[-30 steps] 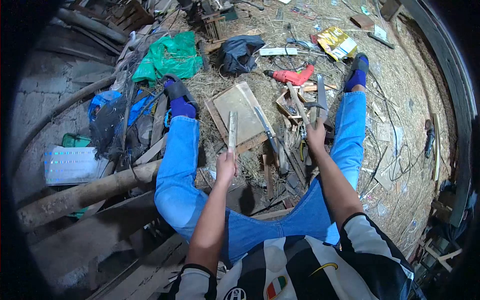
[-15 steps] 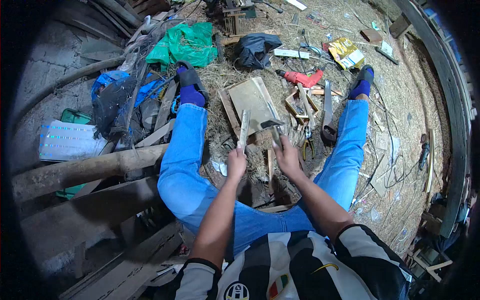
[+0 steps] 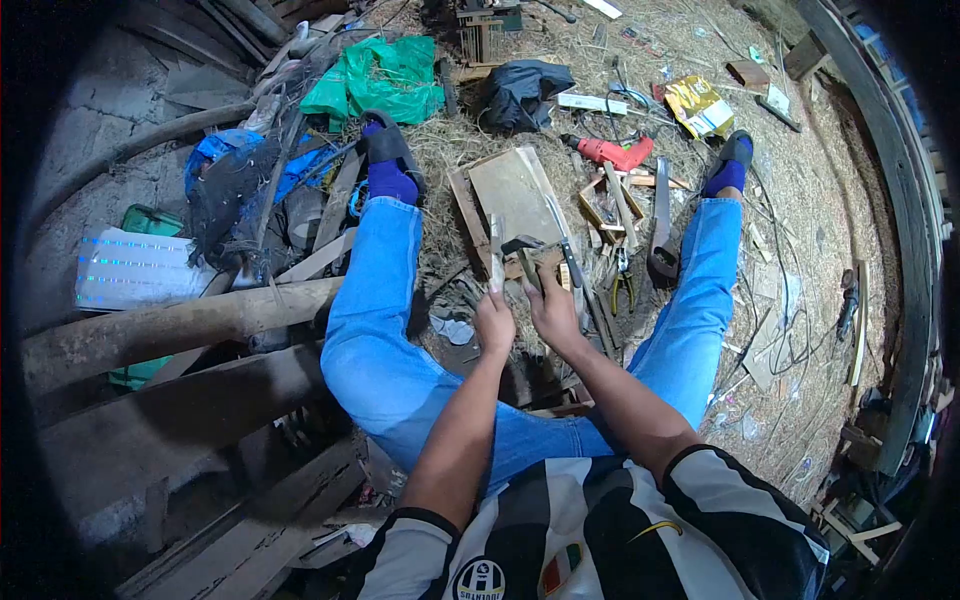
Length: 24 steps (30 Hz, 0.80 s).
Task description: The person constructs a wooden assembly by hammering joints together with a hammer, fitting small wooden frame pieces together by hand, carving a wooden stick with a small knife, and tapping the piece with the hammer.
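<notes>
My left hand (image 3: pixel 494 322) is closed round the lower end of a thin, pale wooden strip (image 3: pixel 497 248), which points away from me. Close beside it, my right hand (image 3: pixel 553 312) grips a hammer (image 3: pixel 521 244) by its handle, with the dark head near the strip's right side. I cannot tell whether head and strip touch. Beyond both hands lies a flat, worn board (image 3: pixel 512 190) on the ground. Right of the hammer is a narrow, dark-edged tool (image 3: pixel 571 264), its kind unclear.
A red drill (image 3: pixel 620 152), a small wooden frame (image 3: pixel 598 212), a handsaw (image 3: pixel 662 220) and yellow-handled pliers (image 3: pixel 623 288) lie ahead to the right. Green plastic (image 3: pixel 385 80) and a black bag (image 3: pixel 522 95) lie farther off. A thick bamboo pole (image 3: pixel 180 322) crosses the left side.
My hands have come closer together, the left one shifting right with the strip. The hammer head has moved left and now sits close to the strip. The view has shifted slightly.
</notes>
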Each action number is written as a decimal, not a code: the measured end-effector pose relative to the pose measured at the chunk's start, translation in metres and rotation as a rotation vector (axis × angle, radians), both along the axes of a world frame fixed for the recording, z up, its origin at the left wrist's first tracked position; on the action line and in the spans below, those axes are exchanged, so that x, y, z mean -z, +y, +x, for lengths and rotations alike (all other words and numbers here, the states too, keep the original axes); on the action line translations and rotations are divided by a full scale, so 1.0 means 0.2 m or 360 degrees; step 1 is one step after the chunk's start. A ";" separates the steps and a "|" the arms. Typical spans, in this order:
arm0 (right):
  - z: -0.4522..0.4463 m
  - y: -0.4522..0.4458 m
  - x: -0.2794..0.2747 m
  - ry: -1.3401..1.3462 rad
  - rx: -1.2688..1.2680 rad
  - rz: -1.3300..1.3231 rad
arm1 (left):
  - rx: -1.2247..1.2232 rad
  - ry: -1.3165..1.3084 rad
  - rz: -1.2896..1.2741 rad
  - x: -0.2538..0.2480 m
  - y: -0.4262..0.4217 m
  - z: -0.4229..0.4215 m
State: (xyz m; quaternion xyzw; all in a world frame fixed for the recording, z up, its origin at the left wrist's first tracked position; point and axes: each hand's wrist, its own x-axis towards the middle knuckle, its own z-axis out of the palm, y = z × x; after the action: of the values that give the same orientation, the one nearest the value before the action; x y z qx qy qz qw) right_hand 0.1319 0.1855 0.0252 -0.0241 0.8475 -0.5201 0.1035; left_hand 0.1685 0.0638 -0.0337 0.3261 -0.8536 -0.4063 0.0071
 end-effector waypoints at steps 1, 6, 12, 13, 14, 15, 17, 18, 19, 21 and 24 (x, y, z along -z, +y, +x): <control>0.00 0.00 0.01 0.0008 0.0001 0.0026 | -0.0008 -0.0020 0.0007 0.01 0.00 0.00; 0.03 -0.03 0.00 0.0118 0.0132 0.0049 | 0.0005 -0.0083 0.0064 0.02 -0.01 -0.01; 0.05 -0.07 -0.04 0.0049 -0.0006 0.0091 | -0.0015 -0.0156 0.0227 -0.03 -0.03 -0.02; 0.06 -0.08 -0.03 -0.0008 0.0097 -0.0065 | -0.0001 -0.0137 0.0207 -0.04 -0.03 -0.02; 0.06 -0.09 -0.03 -0.0064 0.0199 -0.0219 | 0.0013 -0.0116 0.0189 -0.04 -0.03 -0.02; 0.06 -0.09 -0.02 0.0004 0.0148 -0.0140 | 0.0014 -0.0119 0.0176 -0.04 -0.03 -0.02; 0.07 -0.11 0.09 0.0168 0.0183 -0.0145 | 0.0017 -0.0100 0.0168 -0.03 -0.02 -0.01; 0.07 -0.12 0.11 0.0331 0.0217 -0.0147 | 0.0020 -0.0084 0.0161 -0.03 -0.02 -0.02; 0.07 -0.11 0.12 0.0329 0.0218 -0.0148 | 0.0020 -0.0086 0.0160 -0.04 -0.02 -0.02; 0.08 -0.11 0.15 -0.0196 0.0353 -0.0692 | 0.0010 -0.0125 0.0136 -0.04 -0.02 -0.01; 0.09 -0.12 0.25 -0.0098 0.0273 -0.0451 | 0.0000 -0.0071 0.0109 -0.03 0.00 -0.01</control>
State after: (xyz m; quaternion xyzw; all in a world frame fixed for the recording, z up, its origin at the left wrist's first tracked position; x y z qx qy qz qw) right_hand 0.1494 0.1621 -0.0255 0.0499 0.7611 -0.6417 0.0803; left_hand 0.1659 0.0629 -0.0283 0.3350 -0.8392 -0.4278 -0.0231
